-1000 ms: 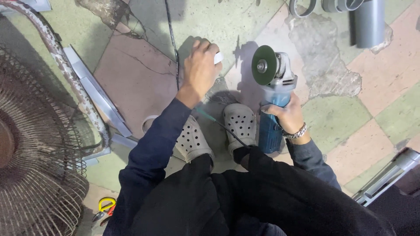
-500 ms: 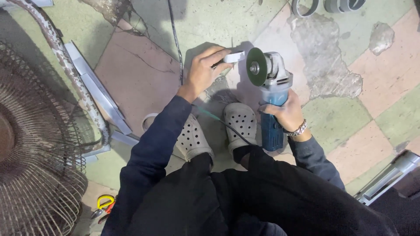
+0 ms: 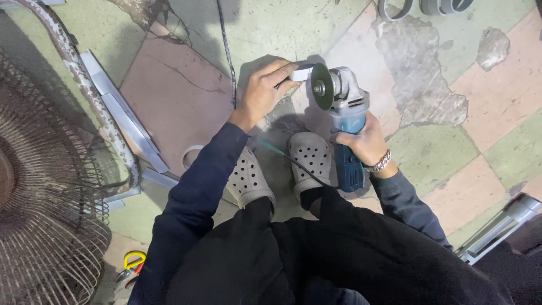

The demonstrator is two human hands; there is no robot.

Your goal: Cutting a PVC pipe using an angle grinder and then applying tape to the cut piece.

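Since a second ago, left hand has swung rightward off the floor tiles, bringing a small flat metal strip up against the green disc of the angle grinder. Rusty fan guard fills the left edge, bent pipe beside it. Right hand wraps fully around the blue grinder body, above the grey perforated clogs. Left fingers pinch the strip, its end touching the disc. Yellow-handled snips lie lower left.

Cracked tiled floor, metal strip, fan guard, pliers
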